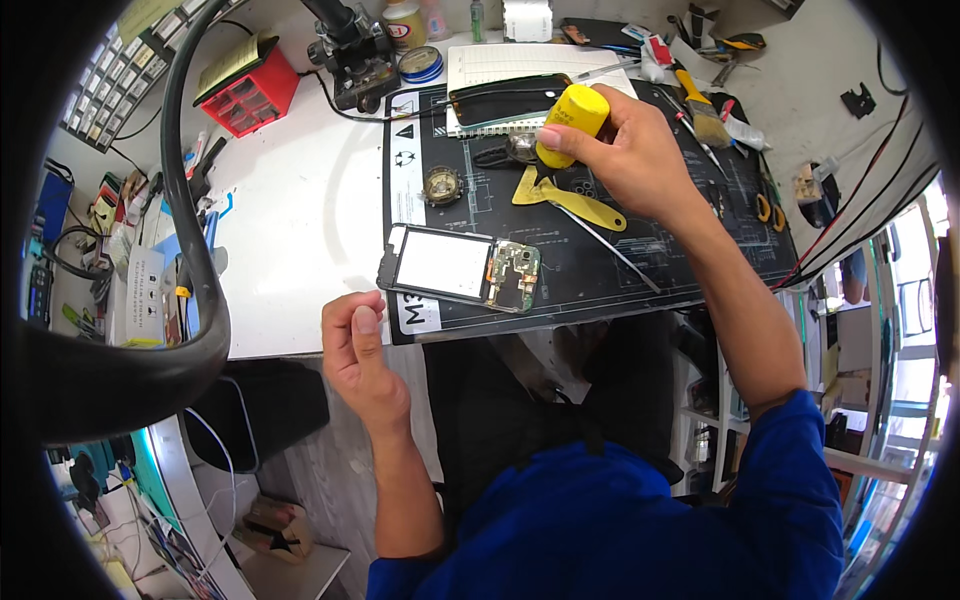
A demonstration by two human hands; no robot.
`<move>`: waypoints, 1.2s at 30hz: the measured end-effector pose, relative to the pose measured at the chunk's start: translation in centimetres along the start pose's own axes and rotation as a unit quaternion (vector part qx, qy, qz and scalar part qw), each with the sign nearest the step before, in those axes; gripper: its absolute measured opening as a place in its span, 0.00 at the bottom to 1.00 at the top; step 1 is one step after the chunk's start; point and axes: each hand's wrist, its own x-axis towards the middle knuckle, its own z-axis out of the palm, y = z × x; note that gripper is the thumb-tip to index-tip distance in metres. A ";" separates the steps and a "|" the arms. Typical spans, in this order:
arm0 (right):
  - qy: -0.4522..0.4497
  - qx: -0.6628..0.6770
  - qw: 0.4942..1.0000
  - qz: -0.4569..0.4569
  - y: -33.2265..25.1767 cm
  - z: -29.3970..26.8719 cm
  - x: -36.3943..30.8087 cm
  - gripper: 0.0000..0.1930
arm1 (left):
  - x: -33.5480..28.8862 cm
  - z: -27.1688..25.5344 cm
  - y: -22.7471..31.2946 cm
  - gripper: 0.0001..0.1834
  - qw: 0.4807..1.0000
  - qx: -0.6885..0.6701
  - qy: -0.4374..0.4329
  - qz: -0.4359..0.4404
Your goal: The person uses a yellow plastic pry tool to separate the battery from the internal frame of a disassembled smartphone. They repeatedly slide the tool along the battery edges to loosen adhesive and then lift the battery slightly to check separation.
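My right hand grips a yellow cylindrical bottle above the far part of the black work mat. Below it lie a yellow scraper-like tool and a thin metal rod. Just behind the bottle is a dark-strapped watch, partly hidden. My left hand is by the table's front edge, its fingers curled and thumb pressed in; whatever it may hold cannot be made out. Nearest to it lies an opened phone with a white panel and a bare circuit board.
A round watch rests farther back on the mat. A dark glass panel lies on a spiral notebook. At right are a brush and scissors. A thick black arm curves across the left; a red drawer box stands behind.
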 end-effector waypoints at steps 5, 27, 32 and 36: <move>-0.005 -0.011 1.000 0.008 -0.6 0.0 0.0 0.24 | 0.1 0.1 -0.1 0.12 1.000 0.006 -0.005 0.002; 0.011 0.001 0.999 -0.033 -0.4 0.3 -0.5 0.22 | -0.1 0.3 0.1 0.14 0.999 0.040 -0.010 -0.018; 0.002 0.009 1.000 -0.023 -0.9 0.4 -0.8 0.22 | -0.1 -0.1 0.0 0.13 0.999 0.043 -0.007 -0.013; 0.037 0.110 0.993 0.003 -0.9 -0.8 -1.7 0.22 | -0.1 0.3 0.1 0.13 0.998 0.060 -0.013 -0.026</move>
